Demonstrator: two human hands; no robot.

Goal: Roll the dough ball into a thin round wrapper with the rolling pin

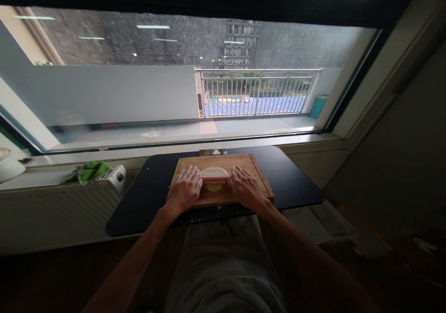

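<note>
A thin wooden rolling pin (214,180) lies crosswise over a round, flat sheet of dough (214,171). The dough rests on a wooden cutting board (219,159) and shows on both sides of the pin. My left hand (188,185) is closed over the pin's left end, fingers pointing away from me. On its right end my right hand (244,185) holds it in the same way, with the fingers lying forward over it. Both ends of the pin are hidden under my hands, and whitish traces show on my fingers.
The board lies on a black table (292,178) dotted with small crumbs. To the left, a green cloth (93,171) hangs on a white radiator (59,215). Behind the table runs a window sill (278,140) below a large window. A small item (213,152) sits behind the board.
</note>
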